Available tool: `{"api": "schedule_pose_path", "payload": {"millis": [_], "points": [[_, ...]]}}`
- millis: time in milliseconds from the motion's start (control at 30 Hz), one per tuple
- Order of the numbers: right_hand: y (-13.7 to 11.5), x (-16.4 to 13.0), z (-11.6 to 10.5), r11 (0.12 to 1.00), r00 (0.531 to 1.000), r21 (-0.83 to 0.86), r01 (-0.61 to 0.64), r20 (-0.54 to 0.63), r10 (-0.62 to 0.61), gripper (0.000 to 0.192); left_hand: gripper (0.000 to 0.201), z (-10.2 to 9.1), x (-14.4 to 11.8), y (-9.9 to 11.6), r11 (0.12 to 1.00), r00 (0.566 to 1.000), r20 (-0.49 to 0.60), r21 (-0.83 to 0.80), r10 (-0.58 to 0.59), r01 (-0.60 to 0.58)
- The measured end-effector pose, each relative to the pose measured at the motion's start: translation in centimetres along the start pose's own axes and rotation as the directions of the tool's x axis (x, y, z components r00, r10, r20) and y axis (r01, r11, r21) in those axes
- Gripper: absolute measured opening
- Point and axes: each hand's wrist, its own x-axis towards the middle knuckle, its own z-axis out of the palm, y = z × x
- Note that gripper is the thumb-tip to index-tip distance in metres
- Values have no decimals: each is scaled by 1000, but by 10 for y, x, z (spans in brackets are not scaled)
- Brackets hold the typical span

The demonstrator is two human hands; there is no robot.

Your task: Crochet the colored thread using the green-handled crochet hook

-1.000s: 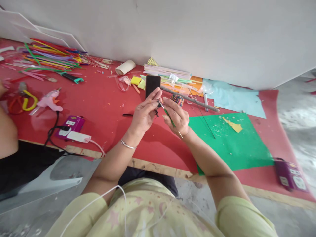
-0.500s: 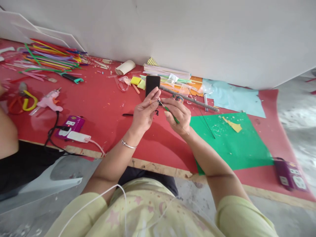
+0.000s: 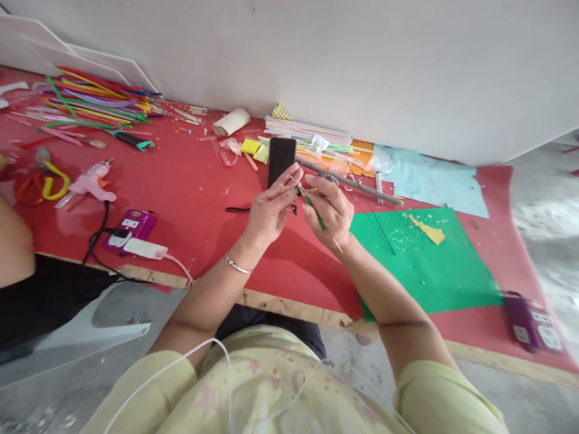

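Note:
My right hand (image 3: pixel 332 208) is closed round a thin crochet hook (image 3: pixel 321 221) with a green grip and metal ends, its tip pointing up and left. Facing it, my left hand (image 3: pixel 274 208) pinches a small dark piece of yarn work (image 3: pixel 298 191), mostly covered by the fingers. The hook's tip meets this piece between both hands. Behind the right fingers, a ball of multicoloured yarn (image 3: pixel 329 178) is partly hidden. A phone (image 3: pixel 281 160) lies just beyond my left fingertips. Near the left wrist rests a short black strap (image 3: pixel 237 210).
On the red table (image 3: pixel 194 199) a glue gun (image 3: pixel 93 179), pliers (image 3: pixel 54 178) and a purple power strip (image 3: pixel 131 229) lie left. A grey stick (image 3: pixel 375 194) and green sheet (image 3: pixel 425 265) are right. Another person's arm (image 3: pixel 15 241) is at the left edge.
My right fingers have lifted and opened slightly, and the hook has turned a little steeper. The left hand keeps its pinch on the dark piece. The whole view has shifted slightly.

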Motion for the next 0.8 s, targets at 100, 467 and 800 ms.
{"api": "schedule_pose_path", "payload": {"millis": [100, 467, 800], "points": [[5, -3, -3, 999, 996, -45, 14, 86, -10, 38, 21, -1, 1, 0, 998, 998, -13, 9, -68, 68], [8, 2, -2, 995, 993, -42, -87, 82, 90, 39, 21, -1, 2, 3, 1000, 1000, -19, 5, 4, -4], [14, 5, -4, 998, 999, 54, 34, -1, -34, 35, 15, -11, 5, 3, 999, 999, 12, 7, 46, -46]]}}
